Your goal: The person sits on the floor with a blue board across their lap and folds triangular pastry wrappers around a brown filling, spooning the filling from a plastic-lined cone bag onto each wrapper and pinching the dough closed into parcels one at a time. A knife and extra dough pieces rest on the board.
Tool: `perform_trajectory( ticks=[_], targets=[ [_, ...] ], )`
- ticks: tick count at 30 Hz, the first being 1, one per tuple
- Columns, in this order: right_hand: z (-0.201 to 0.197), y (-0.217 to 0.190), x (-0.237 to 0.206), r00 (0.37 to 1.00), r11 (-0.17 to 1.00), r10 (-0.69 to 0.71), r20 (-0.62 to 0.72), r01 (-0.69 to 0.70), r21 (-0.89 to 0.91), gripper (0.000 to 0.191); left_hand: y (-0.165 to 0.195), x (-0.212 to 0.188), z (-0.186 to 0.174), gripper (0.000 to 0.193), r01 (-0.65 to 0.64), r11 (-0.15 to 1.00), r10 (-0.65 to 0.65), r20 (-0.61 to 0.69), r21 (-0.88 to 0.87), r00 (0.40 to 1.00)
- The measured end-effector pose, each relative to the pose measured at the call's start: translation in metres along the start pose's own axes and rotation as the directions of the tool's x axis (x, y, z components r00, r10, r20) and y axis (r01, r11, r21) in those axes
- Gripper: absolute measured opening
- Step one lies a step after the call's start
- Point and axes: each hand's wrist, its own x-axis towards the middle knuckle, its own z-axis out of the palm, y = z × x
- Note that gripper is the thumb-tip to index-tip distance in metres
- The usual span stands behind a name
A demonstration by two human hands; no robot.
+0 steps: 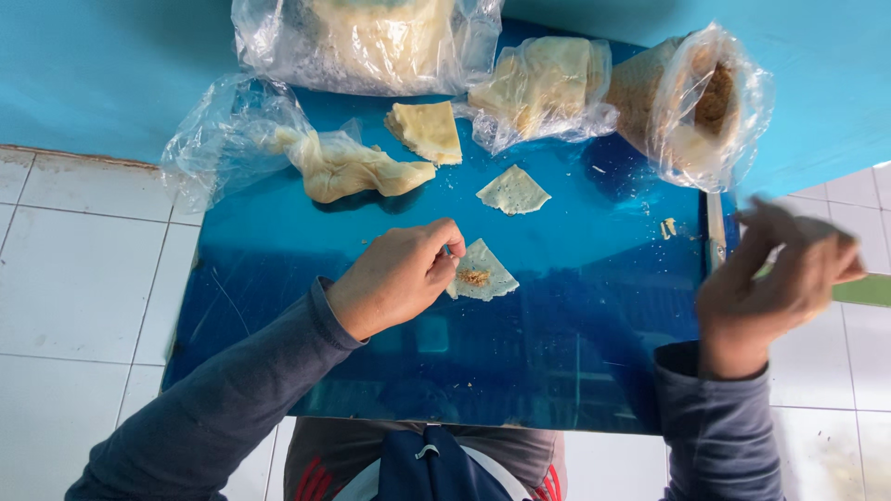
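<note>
While left hand (pixel 394 278) pinches wrapper (pixel 483 272), right hand (pixel 780 278) raised, blurred.

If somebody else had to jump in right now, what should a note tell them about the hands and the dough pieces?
Left hand: fingers pinch the left edge of a small dough wrapper lying flat on the blue board, with a dab of brown filling on it.
Right hand: raised at the board's right edge, blurred, holding a pale green flat tool.
Done: one wrapper filled, not folded.
Left: an empty wrapper and a small wrapper stack lie behind; a dough lump spills from a plastic bag; the filling bag stands far right.
</note>
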Motion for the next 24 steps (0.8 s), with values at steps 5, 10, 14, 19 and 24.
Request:
perform_trajectory(
  ticks=[5,10,14,19,24],
  targets=[
    [0.028,0.033,0.026,0.983,0.974,0.154,0.102,-0.134,-0.182,0.023,0.004,-0.001,0.0,0.016,-0.043,0.999,0.043,-0.022,-0.014,0.999],
    [0.035,-0.004,0.048,0.996,0.992,0.033,0.08,-0.023,-0.122,0.034,0.004,-0.002,0.005,0.013,-0.026,1.0,0.026,-0.001,-0.015,1.0],
    [0.007,-0.05,0.055,0.991,0.99,0.016,0.13,-0.034,0.139,0.046,0.005,-0.005,0.01,0.015,-0.13,0.992,0.13,-0.093,0.006,0.987],
    [0.018,-0.102,0.044,0.719,0.702,-0.506,0.476,0.023,0.711,0.037,0.006,-0.006,0.009,0.019,-0.143,0.99,0.143,-0.072,0.004,0.987],
    [0.039,-0.107,0.025,0.732,0.67,-0.491,0.473,-0.029,0.741,0.026,0.008,-0.005,0.01,0.015,-0.074,0.996,0.075,-0.029,0.046,0.997]
  ],
)
